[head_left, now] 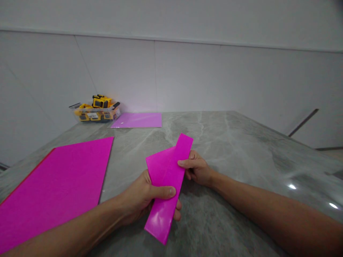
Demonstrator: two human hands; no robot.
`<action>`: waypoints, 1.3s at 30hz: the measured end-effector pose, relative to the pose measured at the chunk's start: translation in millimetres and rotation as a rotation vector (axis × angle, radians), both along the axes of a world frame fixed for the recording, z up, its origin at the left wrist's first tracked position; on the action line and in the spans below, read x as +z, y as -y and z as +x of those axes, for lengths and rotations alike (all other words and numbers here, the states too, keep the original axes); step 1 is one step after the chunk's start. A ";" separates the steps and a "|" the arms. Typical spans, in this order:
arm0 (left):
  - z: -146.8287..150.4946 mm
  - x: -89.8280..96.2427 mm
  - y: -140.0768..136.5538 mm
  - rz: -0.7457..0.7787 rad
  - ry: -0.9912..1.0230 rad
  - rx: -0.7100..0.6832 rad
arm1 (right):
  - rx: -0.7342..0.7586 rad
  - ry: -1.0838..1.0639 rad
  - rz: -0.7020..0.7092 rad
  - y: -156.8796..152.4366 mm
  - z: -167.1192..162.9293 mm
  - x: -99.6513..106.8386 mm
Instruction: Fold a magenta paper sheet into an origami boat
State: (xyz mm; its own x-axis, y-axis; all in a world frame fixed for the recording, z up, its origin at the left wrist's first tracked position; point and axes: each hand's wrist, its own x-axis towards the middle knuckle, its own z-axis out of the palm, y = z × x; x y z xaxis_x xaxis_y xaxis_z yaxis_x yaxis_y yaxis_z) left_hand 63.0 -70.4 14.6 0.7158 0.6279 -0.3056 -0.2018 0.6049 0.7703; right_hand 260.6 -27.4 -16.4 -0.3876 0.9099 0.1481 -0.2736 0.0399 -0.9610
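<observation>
Between my two hands is a folded sheet of glossy magenta paper [163, 175], tilted above the table. A long narrow flap crosses its front, and a wider corner sticks out behind to the left. My left hand [150, 196] is closed round the lower part, its thumb flat on the front and fingertips showing past the right edge. Higher up, my right hand [197, 167] pinches the right edge, thumb in front and fingers behind. A large magenta sheet [66, 178] with a red left edge lies on the table, beyond my left forearm.
A clear plastic box [96, 113] holding yellow toy trucks [102, 102] stands at the back left. Beside it lies a flat lilac sheet or pack [139, 120]. The grey marbled table [241, 153] reaches back to a white wall [187, 75].
</observation>
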 end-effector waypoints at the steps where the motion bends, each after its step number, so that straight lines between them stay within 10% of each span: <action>1: -2.6 0.2 -3.7 -0.016 0.031 0.020 | -0.030 -0.024 0.008 -3.0 0.0 2.7; 7: -8.6 -9.4 -18.5 0.063 0.406 -0.015 | -0.342 -0.345 -0.124 -6.7 -4.5 23.9; 10: 3.6 -23.8 -11.7 0.249 0.259 -0.170 | -0.346 -0.246 -0.114 12.3 -17.4 22.7; 21: 9.4 -25.9 2.9 0.532 -0.206 0.236 | -0.147 0.075 0.103 38.2 -32.4 20.3; 39: 7.3 -14.3 3.5 0.377 -0.056 0.216 | -0.327 -0.061 0.041 12.3 -20.1 8.2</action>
